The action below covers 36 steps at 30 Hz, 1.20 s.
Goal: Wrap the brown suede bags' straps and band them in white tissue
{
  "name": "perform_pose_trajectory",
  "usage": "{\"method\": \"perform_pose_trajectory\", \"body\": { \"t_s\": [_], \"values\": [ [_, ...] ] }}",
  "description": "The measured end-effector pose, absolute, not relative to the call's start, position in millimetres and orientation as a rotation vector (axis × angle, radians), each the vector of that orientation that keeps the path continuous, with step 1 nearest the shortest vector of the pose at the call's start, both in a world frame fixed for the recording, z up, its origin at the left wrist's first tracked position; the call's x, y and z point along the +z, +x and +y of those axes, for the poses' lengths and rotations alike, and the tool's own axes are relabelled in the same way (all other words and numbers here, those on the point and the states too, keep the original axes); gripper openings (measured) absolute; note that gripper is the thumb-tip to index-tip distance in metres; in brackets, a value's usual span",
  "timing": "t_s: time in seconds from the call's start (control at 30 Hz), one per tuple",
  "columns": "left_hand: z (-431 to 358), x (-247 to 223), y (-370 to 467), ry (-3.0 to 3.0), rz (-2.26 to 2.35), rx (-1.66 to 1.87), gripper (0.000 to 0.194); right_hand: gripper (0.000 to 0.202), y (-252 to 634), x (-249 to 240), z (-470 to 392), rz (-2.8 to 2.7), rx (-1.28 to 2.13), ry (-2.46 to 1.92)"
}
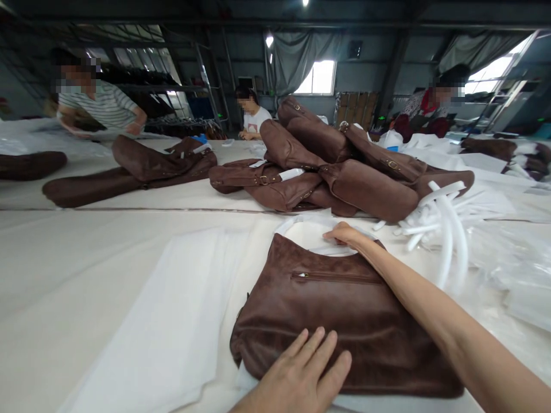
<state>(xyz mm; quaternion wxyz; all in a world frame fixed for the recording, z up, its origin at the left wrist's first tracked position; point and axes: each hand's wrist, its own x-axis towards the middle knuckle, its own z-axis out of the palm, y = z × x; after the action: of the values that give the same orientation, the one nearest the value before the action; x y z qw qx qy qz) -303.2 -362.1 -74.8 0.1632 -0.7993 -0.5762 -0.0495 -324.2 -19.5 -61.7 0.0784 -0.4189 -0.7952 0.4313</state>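
Note:
A brown leather handbag (pixel 327 321) lies flat on white tissue paper before me, its zipped pocket facing up. White wrapping covers the strap (pixel 297 219) looped above its top edge. My left hand (pixel 303 367) rests on the lower part of the bag, fingers spread and stretched out. Reaching across the bag's right side, my right hand (pixel 343 233) is at the strap with its fingers curled closed on the white-wrapped part. The undersides of those fingers are hidden.
More brown bags (pixel 370 189) are heaped behind, with others (pixel 142 172) at the left. White foam tubes (pixel 450 229) and clear plastic bags (pixel 503 258) lie at right. Tissue sheets (pixel 163 321) spread at left. Several people are across the table.

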Motion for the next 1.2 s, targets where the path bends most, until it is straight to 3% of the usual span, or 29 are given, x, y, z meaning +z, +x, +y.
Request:
{"method": "perform_pose_trajectory", "body": {
  "t_s": [0.33, 0.5, 0.6, 0.7, 0.83, 1.0, 1.2],
  "values": [
    [-353, -76, -304, -2.163, -1.501, -0.272, 0.037, 0.024, -347, -80, -3, -2.132, 1.487, -1.217],
    [-355, -80, -307, -2.216, -1.540, -0.253, 0.036, 0.023, -349, -64, 0, -1.994, 1.595, -1.018],
    [-358, -76, -306, -2.332, -1.671, -0.185, 0.044, 0.024, -333, -38, -7, -1.962, 1.689, -0.793],
    [-360, -65, -302, -2.480, -1.861, -0.125, 0.065, 0.027, -299, -14, -26, -1.978, 1.721, -0.589],
    [-360, -54, -296, -2.536, -2.028, -0.139, 0.080, 0.024, -234, -10, -67, -2.222, 1.382, -0.257],
    [-358, -54, -292, -2.485, -2.049, -0.236, 0.070, 0.034, -171, -41, -108, -2.485, 0.753, 0.311],
    [-356, -49, -287, -2.405, -2.021, -0.337, 0.055, 0.036, -156, -58, -119, -2.613, 0.305, 0.428]
  ]
}}
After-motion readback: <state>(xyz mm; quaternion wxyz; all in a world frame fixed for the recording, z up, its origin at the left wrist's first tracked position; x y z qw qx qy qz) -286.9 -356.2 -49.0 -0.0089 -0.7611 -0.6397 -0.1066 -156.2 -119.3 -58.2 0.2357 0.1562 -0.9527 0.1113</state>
